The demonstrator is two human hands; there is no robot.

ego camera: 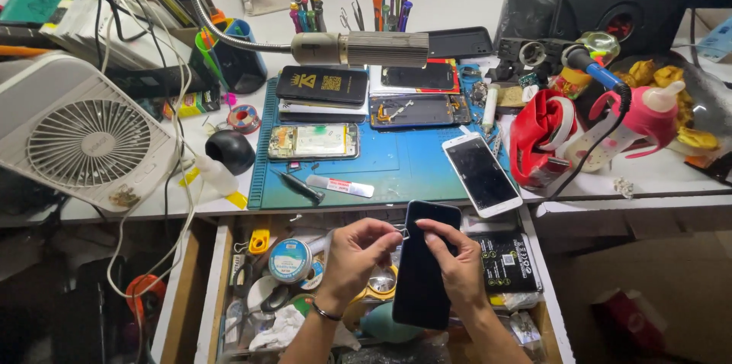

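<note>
The dark phone (424, 263) is held over the open drawer (206, 288), just below the front edge of the table (457, 6), screen side up and tilted slightly. The right hand (456, 265) lies across it, fingers curled over its upper right part, thumb and forefinger pinched near its top left corner. The left hand (357, 251) meets it there — fingertips narrowed on something very small at that corner, too small to make out. It looks like a fine pick-or-peel step at the phone's top edge; the move in hand seems to call for a steady pinch and a firm hold on the body.

Below the hands the drawer holds a solder reel (290, 260), a yellow clip (259, 241) and a black box (506, 261). On the table, a blue mat (396, 166) reaches the front edge; a white phone (482, 173) lies at its right corner, an opened phone (313, 141) towards its left, a tube (340, 186) near the front. A fan (84, 135) stands at the left edge — a lamp head (366, 48) hangs over the mat.
</note>
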